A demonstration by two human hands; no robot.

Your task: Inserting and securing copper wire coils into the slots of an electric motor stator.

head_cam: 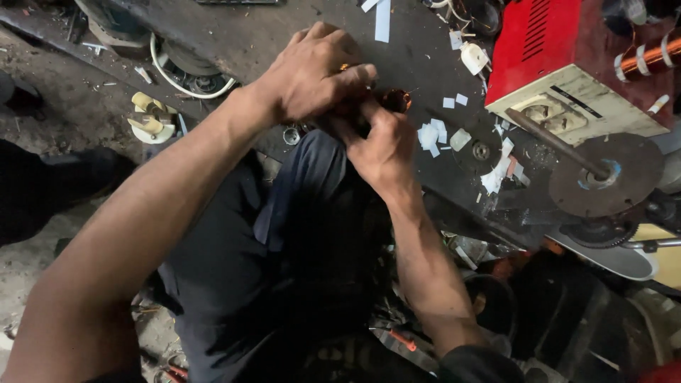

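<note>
Both hands, left (312, 74) and right (383, 145), clasp a copper coil (395, 100) at the bench edge (454, 213).

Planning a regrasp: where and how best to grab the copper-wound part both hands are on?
Likely by the exposed copper-coloured end, coming from the right. The left hand covers the top and left of the copper-wound part, the right hand its underside; only that rounded end pokes out.

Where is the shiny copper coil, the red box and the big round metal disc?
copper coil (394, 100), head view, on its orange windings beside the fingers.
red box (539, 39), head view, on its red top.
round metal disc (628, 167), head view, on its flat face.
</note>
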